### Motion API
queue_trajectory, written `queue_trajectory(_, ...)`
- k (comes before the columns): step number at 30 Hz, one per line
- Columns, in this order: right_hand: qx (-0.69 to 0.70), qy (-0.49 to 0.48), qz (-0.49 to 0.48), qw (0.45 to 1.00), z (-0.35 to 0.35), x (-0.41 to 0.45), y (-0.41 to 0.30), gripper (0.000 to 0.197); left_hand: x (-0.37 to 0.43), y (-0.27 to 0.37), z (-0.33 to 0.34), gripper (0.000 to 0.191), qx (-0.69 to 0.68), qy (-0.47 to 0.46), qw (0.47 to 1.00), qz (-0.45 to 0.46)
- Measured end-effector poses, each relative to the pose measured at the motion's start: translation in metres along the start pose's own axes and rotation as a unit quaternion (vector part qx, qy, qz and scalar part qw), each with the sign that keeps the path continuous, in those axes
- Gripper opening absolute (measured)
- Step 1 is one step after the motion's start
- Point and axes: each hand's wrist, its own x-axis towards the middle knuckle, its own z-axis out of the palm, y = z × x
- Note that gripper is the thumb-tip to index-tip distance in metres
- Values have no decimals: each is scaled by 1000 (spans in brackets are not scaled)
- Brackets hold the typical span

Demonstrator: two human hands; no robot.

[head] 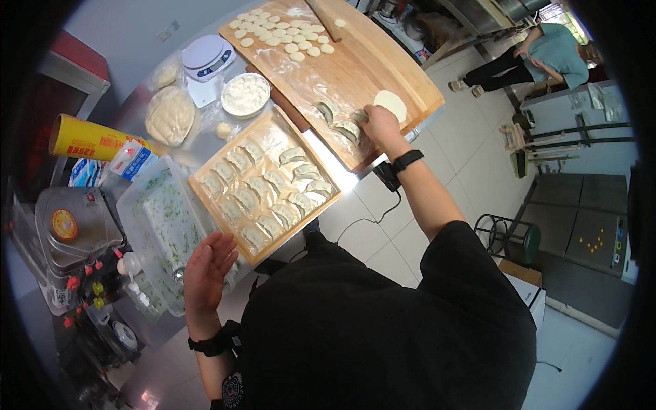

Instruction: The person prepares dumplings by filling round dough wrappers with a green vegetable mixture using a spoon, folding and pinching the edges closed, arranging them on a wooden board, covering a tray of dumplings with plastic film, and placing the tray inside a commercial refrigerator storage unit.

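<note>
My right hand (382, 125) reaches over the wooden board (353, 84), its fingertips closed on the end of a pleated dumpling (360, 116). More dumplings (347, 132) lie close beside it. Just past my fingers is a flat round dough wrapper (391, 106), partly covered by the hand. My left hand (210, 269) is raised palm up with nothing in it, fingers spread a little. It hovers by the clear plastic tub (179, 205) of filling flecked with green, where a shiny metal utensil (178, 274) shows. A wooden tray (197, 184) with rows of dumplings sits between my hands.
Small dough rounds (287, 36) and a rolling pin (324, 19) occupy the board's far end. Left of it are a bowl of flour (246, 95), a kitchen scale (207, 56) and wrapped dough (170, 117). A stool (528, 243) and a standing person (556, 56) are off to the right.
</note>
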Motion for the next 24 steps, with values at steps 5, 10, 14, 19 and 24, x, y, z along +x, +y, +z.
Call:
queue_trajectory(5, -36, -57, 62, 996, -11, -26, -5, 27, -4, -5, -8, 41, -23, 17, 1000, 2)
queue_trajectory(10, -46, -36, 44, 997, -11, -19, -16, 25, -3, -1, -4, 41, -17, 35, 999, -15)
queue_trajectory(14, -42, -10, 21, 999, -6, -6, -15, 25, 1, -2, -5, 41, -14, 26, 999, -16)
queue_trajectory(19, -30, -50, 17, 998, -18, -14, -13, 26, -7, 0, -9, 42, -3, 47, 999, -5)
queue_trajectory(24, 3, 36, -26, 999, -34, -28, -44, 27, -13, -5, -20, 43, -8, 52, 999, 5)
